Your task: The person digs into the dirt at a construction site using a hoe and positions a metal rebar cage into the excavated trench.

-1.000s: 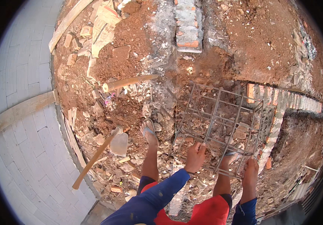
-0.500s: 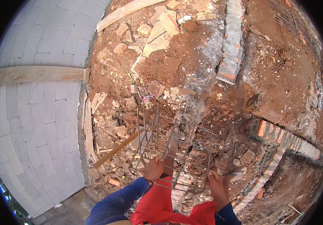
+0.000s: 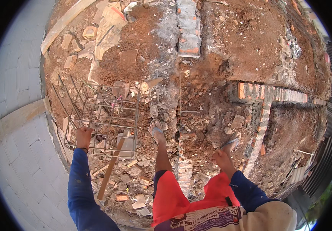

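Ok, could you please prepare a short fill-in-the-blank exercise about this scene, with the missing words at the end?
1. Of the person's two hands, only the ____ one touches the metal-bar cage.
2. The handle of the hoe is made of ____.
3. The person's shorts are mainly ____ in colour.
4. The person wears sandals on both ____.

Missing words: left; wood; red; feet.

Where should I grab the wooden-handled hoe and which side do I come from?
Probably the lower stretch of the handle, coming from your own side. The hoe slants with that end pointing back toward you, clear of the bars, and the slim, straight shaft suits wrapping across. Its blade shows behind the steel cage, so that end looks harder to reach.
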A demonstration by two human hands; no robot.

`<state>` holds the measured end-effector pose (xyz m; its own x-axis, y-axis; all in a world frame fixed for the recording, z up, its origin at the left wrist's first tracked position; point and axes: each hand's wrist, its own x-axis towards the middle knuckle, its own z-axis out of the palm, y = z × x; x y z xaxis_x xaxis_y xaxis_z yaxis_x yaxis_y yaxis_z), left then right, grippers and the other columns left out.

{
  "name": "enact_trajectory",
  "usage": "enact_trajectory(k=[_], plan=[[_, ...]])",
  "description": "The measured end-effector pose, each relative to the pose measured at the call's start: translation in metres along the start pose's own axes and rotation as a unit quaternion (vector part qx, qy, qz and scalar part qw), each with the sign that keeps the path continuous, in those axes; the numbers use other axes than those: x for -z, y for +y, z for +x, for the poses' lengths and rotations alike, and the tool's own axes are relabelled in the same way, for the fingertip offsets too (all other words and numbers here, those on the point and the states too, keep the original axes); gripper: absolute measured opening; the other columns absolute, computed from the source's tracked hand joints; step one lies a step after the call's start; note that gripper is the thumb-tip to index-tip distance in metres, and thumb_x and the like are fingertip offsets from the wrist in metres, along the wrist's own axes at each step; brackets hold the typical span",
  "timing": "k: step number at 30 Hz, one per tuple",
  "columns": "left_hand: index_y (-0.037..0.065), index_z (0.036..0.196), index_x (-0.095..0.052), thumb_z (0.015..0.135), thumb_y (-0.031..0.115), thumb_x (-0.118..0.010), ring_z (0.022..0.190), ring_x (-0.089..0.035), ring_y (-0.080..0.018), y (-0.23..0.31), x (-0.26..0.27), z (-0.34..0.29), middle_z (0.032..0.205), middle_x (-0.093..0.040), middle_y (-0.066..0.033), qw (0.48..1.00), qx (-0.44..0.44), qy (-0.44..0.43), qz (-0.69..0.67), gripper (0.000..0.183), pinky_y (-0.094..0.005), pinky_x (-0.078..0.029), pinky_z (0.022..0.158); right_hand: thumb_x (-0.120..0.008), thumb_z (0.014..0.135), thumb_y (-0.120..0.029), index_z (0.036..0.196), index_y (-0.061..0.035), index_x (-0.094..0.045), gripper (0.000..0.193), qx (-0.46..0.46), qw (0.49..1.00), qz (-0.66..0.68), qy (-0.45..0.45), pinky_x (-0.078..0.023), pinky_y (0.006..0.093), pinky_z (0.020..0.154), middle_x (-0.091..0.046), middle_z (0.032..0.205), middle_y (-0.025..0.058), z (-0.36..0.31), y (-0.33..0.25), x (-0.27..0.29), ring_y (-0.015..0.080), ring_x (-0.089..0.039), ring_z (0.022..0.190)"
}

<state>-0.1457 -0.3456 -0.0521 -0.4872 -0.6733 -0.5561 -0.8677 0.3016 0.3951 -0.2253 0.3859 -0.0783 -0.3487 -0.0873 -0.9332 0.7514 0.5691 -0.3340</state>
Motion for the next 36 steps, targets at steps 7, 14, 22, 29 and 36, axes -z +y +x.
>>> enact_trajectory(k=[7, 14, 22, 29, 36], plan=[[0.0, 0.086, -0.069, 0.089, 0.017, -0.067, 0.064, -0.062, -0.0212, -0.071, -0.002, 0.13, 0.069, -0.065, -0.0095, 0.985, -0.114, 0.022, 0.128, 0.018, -0.0403, -0.048, 0.063, -0.059, 0.098, -0.03, 0.094, 0.0, -0.063, 0.031, 0.064, 0.975, -0.198, 0.079, -0.049, 0.0425, 0.069, -0.064, 0.079, 0.0161, 0.033, 0.048, -0.001, 0.0284, -0.064, 0.072], [0.003, 0.119, -0.066, 0.092, 0.015, -0.061, 0.1, -0.068, -0.0463, -0.152, 0.062, 0.214, 0.106, -0.072, -0.0247, 0.936, -0.09, 0.157, 0.301, 0.03, -0.0518, -0.053, 0.086, -0.058, 0.097, -0.031, 0.106, -0.0025, -0.063, 0.031, 0.0, 0.987, -0.159, 0.012, -0.049, 0.0465, 0.078, -0.065, 0.09, 0.019, 0.049, -0.005, -0.084, 0.0349, -0.065, 0.086], [-0.004, 0.146, -0.044, 0.088, 0.056, -0.073, 0.134, -0.053, -0.0375, -0.134, -0.086, -0.048, 0.135, -0.06, -0.0251, 0.891, 0.213, -0.365, 0.165, 0.088, -0.0519, -0.043, 0.108, -0.057, 0.101, -0.03, 0.098, -0.0023, -0.061, 0.028, 0.088, 0.981, -0.169, 0.035, -0.047, 0.0369, 0.068, -0.057, 0.076, 0.0073, 0.032, -0.003, -0.085, 0.0183, -0.059, 0.073], [0.001, 0.084, -0.057, 0.083, 0.006, -0.078, 0.041, -0.056, -0.0199, -0.119, -0.102, -0.141, 0.059, -0.058, -0.0086, 0.881, 0.335, -0.333, 0.009, 0.022, -0.0367, -0.048, 0.038, -0.057, 0.102, -0.039, 0.112, -0.0035, -0.064, 0.038, 0.092, 0.989, -0.114, -0.017, -0.051, 0.0419, 0.077, -0.067, 0.091, 0.0162, 0.022, -0.012, -0.094, 0.0268, -0.066, 0.085], [0.0, 0.097, -0.055, 0.081, 0.003, -0.073, 0.045, -0.057, -0.0175, 0.001, -0.082, -0.206, 0.064, -0.058, -0.0072, 0.899, 0.247, -0.342, 0.113, 0.024, -0.0327, -0.047, 0.039, -0.058, 0.102, -0.04, 0.112, -0.0044, -0.065, 0.038, 0.033, 0.996, -0.077, 0.028, -0.051, 0.0414, 0.07, -0.067, 0.081, 0.0133, -0.007, 0.063, -0.01, 0.025, -0.065, 0.074]])
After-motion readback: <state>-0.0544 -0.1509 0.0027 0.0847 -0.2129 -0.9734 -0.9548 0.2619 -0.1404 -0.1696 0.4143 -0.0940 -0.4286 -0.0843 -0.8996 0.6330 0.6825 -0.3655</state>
